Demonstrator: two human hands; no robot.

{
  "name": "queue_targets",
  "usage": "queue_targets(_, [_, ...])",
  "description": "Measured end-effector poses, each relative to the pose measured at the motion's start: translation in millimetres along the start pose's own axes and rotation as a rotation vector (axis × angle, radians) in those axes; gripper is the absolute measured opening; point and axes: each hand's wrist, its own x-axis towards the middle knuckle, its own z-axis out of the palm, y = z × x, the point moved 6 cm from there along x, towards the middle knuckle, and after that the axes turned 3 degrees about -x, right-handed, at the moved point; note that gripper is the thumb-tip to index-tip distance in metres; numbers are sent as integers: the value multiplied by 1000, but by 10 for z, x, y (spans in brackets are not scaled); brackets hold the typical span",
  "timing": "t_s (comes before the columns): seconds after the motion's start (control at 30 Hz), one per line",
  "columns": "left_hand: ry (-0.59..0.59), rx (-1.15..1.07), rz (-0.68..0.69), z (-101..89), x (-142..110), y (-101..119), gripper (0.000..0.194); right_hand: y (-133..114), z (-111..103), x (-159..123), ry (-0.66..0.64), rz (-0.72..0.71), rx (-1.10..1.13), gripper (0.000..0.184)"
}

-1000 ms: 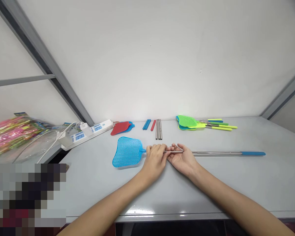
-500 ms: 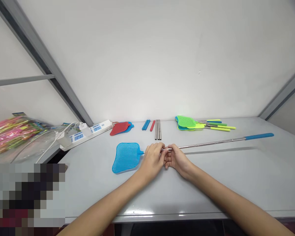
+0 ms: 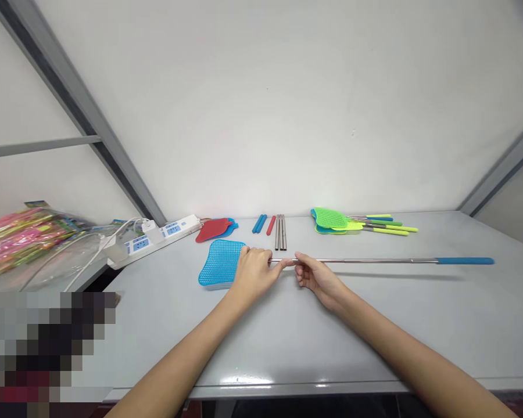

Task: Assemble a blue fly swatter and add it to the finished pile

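Note:
My left hand (image 3: 255,271) lies over the neck of a blue plastic fly swatter, and its mesh head (image 3: 220,264) sticks out to the left, partly hidden by my fingers. My right hand (image 3: 318,276) pinches the thin steel telescopic shaft (image 3: 375,260) a little further along. The shaft runs level to the right and ends in a blue grip (image 3: 465,260). Both hands hold the swatter above the grey table (image 3: 331,325), with a small gap between them.
Behind my hands lie red and blue swatter heads (image 3: 213,230), blue and red handles (image 3: 260,224), steel rods (image 3: 280,232), and green swatters (image 3: 330,220). A white power strip (image 3: 157,238) sits at the back left, beside a plastic bag of pink items (image 3: 21,235).
The shaft has swung down from a slant to level, its blue grip dropping. Both hands have shifted left, and the swatter head has moved up the table and looks flatter.

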Motion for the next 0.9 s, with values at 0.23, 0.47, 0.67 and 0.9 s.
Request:
queue_targets(0.23, [-70,-100,168,-52,-4,146,37,-244,-107,89,-86,-225,-275,38])
queue_targets(0.47, [-203,-122,175,-21,-109,174,37,-129,52,-14,-377,-143,-310,50])
queue_targets(0.67, [-274,-88,154,8,-201,227,37,24,148,-108,-518,0,-209,51])
queue_targets(0.9, [-300,-45,160,-4,-231,301,31,74,230,-199,-562,50,-228,52])
